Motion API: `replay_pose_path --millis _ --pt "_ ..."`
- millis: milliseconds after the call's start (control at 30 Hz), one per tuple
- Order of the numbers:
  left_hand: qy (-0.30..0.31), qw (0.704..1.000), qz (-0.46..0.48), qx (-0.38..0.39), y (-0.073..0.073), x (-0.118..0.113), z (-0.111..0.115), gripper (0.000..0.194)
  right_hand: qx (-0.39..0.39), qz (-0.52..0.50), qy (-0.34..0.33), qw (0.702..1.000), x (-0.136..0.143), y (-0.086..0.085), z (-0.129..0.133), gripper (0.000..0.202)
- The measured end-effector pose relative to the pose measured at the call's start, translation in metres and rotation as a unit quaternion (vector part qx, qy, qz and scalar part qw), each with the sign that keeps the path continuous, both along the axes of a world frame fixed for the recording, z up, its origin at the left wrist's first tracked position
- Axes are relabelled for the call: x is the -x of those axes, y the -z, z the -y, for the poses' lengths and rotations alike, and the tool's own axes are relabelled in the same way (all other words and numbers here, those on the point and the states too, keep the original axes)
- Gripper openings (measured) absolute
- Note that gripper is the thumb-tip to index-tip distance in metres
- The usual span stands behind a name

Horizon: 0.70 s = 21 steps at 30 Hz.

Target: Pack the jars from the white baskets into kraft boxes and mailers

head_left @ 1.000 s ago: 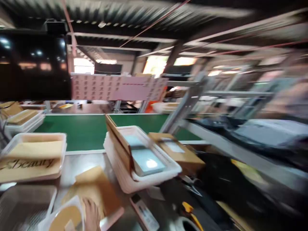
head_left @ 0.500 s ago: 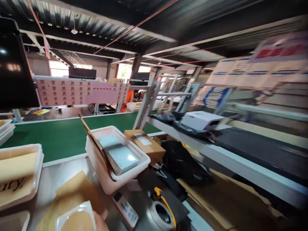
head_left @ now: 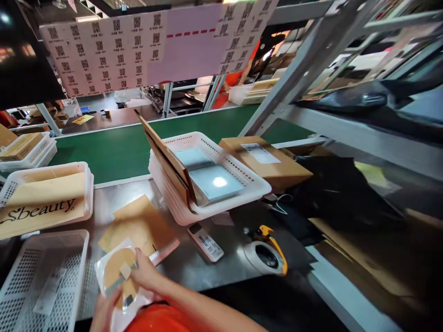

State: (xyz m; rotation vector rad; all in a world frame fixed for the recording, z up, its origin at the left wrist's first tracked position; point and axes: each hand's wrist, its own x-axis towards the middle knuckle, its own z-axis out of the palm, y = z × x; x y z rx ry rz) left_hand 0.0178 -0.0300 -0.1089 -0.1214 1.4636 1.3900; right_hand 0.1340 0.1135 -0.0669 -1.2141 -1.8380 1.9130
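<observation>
Low in the picture, my right hand [head_left: 147, 272] grips the upper right edge of a clear plastic packet [head_left: 121, 269]. Inside the packet is a flat tan piece with a rounded top; its exact kind I cannot make out. My left hand [head_left: 105, 309] closes on the packet's lower left side, partly cut off by the frame. Just beyond them, a tan paper envelope [head_left: 138, 221] lies on the metal table [head_left: 183, 258]. To the right are a white handheld device with a label [head_left: 206, 242] and a roll of white tape with a yellow-orange part [head_left: 265, 256].
A stack of white baskets [head_left: 249, 184] holds pale blue packs and upright cardboard. Beside it sits a cardboard box [head_left: 266, 161]. At left are a basket with a "Sbeauty" bag [head_left: 41, 203] and a perforated tray [head_left: 83, 263]. Behind runs a green conveyor belt [head_left: 114, 147].
The view has tilted down and swung rightward things out of sight. The packet, earlier at the bottom edge with one hand visible, now shows more fully with both hands on it.
</observation>
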Motion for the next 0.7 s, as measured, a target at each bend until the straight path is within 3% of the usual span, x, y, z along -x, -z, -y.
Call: replay_pose_path --millis 67,133,267,433,567,700 --pt "0.028 0.997 0.058 -0.052 -0.010 -0.002 0.016 0.072 0.085 -0.048 -0.035 0.995 -0.009 0.001 -0.014 0.056" --pt "0.048 0.994 0.059 -0.079 -0.022 -0.005 0.024 0.073 0.138 -0.092 -0.057 0.984 -0.015 0.002 -0.024 0.051" --pt "0.055 0.994 -0.023 -0.095 -0.040 -0.009 0.014 0.060 0.151 -0.135 -0.024 0.979 -0.017 0.008 -0.027 0.045" --pt "0.025 0.992 -0.108 -0.064 -0.027 -0.016 0.003 0.053 0.127 -0.146 -0.008 0.981 -0.026 0.016 -0.029 0.045" --pt "0.010 0.993 -0.107 -0.044 -0.014 -0.027 0.003 0.054 0.105 -0.138 0.005 0.985 -0.033 0.023 -0.030 0.057" --pt "0.015 0.997 -0.012 -0.072 -0.026 -0.034 0.002 0.051 0.058 -0.082 0.040 0.994 -0.037 0.029 -0.021 0.049"
